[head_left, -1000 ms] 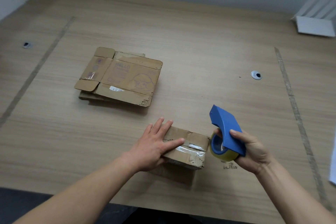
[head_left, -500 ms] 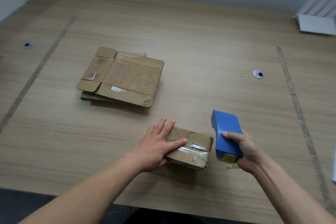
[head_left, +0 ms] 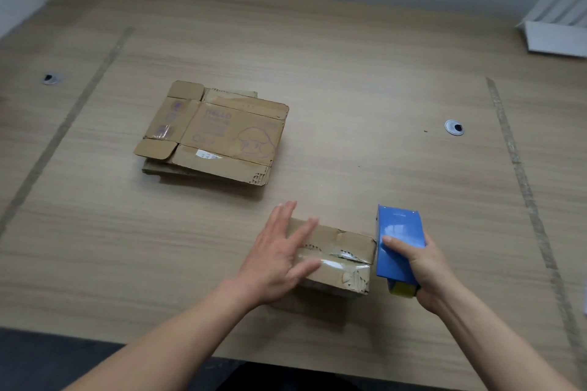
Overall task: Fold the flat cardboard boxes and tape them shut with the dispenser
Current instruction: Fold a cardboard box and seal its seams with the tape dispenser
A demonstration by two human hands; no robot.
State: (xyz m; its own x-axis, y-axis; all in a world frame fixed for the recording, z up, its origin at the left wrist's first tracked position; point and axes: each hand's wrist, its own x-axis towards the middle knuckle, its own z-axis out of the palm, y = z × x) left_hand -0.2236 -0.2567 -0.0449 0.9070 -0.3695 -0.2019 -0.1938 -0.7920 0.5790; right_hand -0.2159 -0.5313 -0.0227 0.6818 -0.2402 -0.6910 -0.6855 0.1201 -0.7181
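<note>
Both hands are seen low over the near part of the wooden counter (head_left: pixel 349 79). The left hand (head_left: pixel 279 257) is spread, fingers straight and fanned, and is laid flat on the left half of the folded cardboard box (head_left: pixel 340 260); its fingertips are blurred. A strip of clear tape (head_left: pixel 336 265) is seen along the box's top seam, running from under the left hand's thumb toward the right edge. The right hand (head_left: pixel 422 273) is curled round the blue tape dispenser (head_left: pixel 398 244), the index finger laid across its blue top and the thumb side hidden beneath. The dispenser is held just beside the box's right end, touching it or nearly so; contact cannot be judged. A yellowish roll (head_left: pixel 401 289) is glimpsed under the dispenser's near end. Beyond the left hand, well apart from it, a stack of flat cardboard boxes (head_left: pixel 216 133) is laid on the counter, purple print showing on the uppermost sheet.
</note>
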